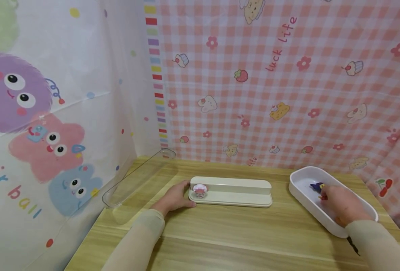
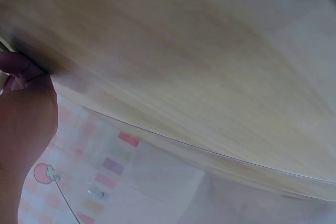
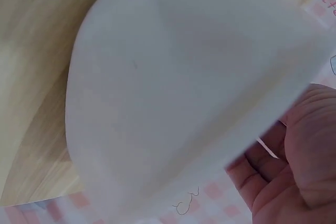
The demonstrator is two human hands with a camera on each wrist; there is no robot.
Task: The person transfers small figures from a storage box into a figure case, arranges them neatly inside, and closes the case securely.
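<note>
In the head view my left hand (image 1: 177,196) grips the left end of a cream stepped display stand (image 1: 234,196), thumb at its front corner and fingers behind. A small figurine with a pink-and-white top (image 1: 200,190) stands on the stand's lower step, beside that hand. My right hand (image 1: 345,205) reaches down into a white oblong bin (image 1: 299,195). Its fingertips are at a small dark purple figurine (image 1: 316,187) and a small red piece (image 1: 323,198); whether they pinch either is unclear. The right wrist view shows the bin's wall (image 3: 157,87) hiding the fingertips.
A clear oblong cover (image 1: 139,180) lies on the wooden table (image 1: 240,233) at the left, near the patterned white curtain (image 1: 118,94). A pink checked cloth (image 1: 220,86) hangs behind the table. A dark strip (image 1: 353,246) shows beneath the right forearm.
</note>
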